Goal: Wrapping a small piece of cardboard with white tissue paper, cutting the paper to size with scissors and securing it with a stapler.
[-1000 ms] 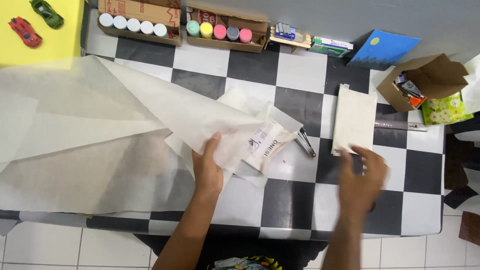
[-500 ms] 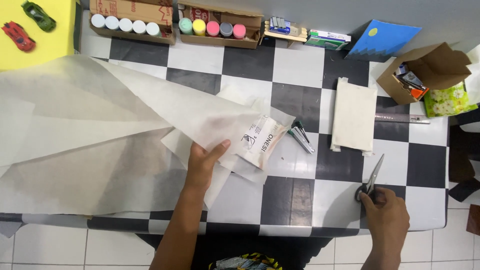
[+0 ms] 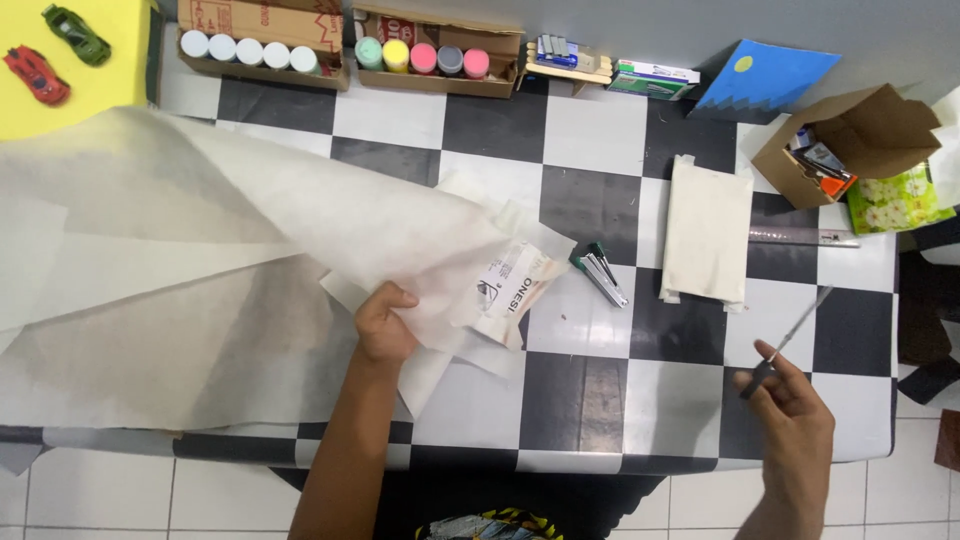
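Head view: scissors (image 3: 790,338) handles hidden

Craft workspace: checkered table (image 3: 600,130), paint pots in cardboard trays (image 3: 420,58) at top of frame, stapler (image 3: 600,275) at centre, toy cars (image 3: 55,50) upper left.

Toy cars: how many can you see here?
2, both on the yellow surface at the top left corner: a green toy car nearer the top edge, and a red toy car just below-left of it. None seems hidden.

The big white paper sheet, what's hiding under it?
Under the white paper sheet peeks a small printed packet, which the left hand pins, on the checkered table. Anything else beneath stays covered.
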